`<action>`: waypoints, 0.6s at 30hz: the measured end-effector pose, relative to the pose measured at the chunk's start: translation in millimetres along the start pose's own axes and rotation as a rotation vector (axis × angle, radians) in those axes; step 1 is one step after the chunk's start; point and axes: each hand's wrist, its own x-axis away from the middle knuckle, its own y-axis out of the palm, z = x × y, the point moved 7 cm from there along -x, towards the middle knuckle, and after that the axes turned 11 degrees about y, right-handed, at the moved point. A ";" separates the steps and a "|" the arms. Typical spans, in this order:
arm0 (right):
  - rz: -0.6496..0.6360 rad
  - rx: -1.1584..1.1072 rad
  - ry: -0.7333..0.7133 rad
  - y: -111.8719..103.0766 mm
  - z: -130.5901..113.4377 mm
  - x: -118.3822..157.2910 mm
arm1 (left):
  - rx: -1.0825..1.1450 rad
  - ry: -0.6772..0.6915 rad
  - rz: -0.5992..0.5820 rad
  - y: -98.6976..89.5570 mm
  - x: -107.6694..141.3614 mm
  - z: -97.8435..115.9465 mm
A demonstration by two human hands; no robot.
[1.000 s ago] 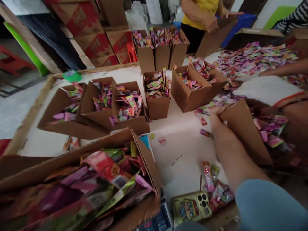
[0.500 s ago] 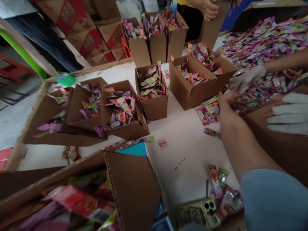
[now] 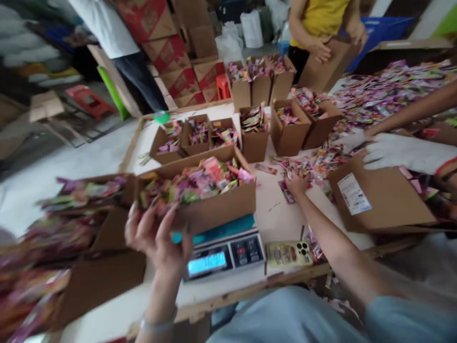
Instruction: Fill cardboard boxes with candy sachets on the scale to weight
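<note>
A cardboard box (image 3: 217, 209) full of small, bright snack packets (image 3: 200, 183) rests on a digital scale (image 3: 228, 259) with a lit display. My left hand (image 3: 160, 233) is raised at the box's near left corner, its fingers apart; whether they touch the box I cannot tell. Farther right, my right hand (image 3: 297, 182) is down on the tabletop with its fingers curled around loose packets (image 3: 285, 193), partly hiding them. More packets (image 3: 326, 159) lie scattered beyond that hand.
Filled small boxes (image 3: 254, 143) stand in rows behind the scale. A phone (image 3: 289, 253) lies right of it. Filled boxes (image 3: 103, 238) are at left. A co-worker's gloved hand (image 3: 400, 150) is over a box (image 3: 374, 195) at right. Another person (image 3: 326, 24) holds a carton.
The view has swung left and pulled back, bringing my left hand and the scale's display into sight. My right hand has moved from beside the co-worker's glove to loose packets nearer the scale.
</note>
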 end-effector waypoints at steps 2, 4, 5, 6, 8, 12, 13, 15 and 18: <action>-0.046 0.009 -0.112 9.4 2.1 48.6 | -0.055 0.032 -0.036 -0.5 2.3 4.6; -0.090 0.017 -0.210 11.6 9.7 87.5 | -0.024 0.008 -0.069 -0.6 3.2 0.1; -0.106 0.016 -0.256 9.8 13.3 101.5 | -0.015 -0.011 -0.064 -4.0 3.6 -4.3; -0.115 0.011 -0.298 6.3 16.0 111.7 | -0.002 -0.023 -0.049 -9.5 3.8 -8.8; -0.100 -0.008 -0.358 -6.6 17.2 120.9 | 0.037 -0.036 0.015 -26.6 4.0 -16.5; 0.012 -0.158 -0.374 -51.7 3.0 107.4 | 0.106 -0.062 0.145 -61.4 5.8 -24.6; 0.035 -0.201 -0.378 -64.6 -3.2 101.4 | 0.095 -0.070 0.168 -66.9 7.0 -25.2; 0.064 -0.261 -0.415 -89.2 -17.4 90.9 | 0.063 -0.076 0.193 -72.6 10.2 -24.8; 0.080 -0.279 -0.501 -118.5 -37.1 84.1 | 0.058 -0.101 0.211 -73.0 17.2 -25.3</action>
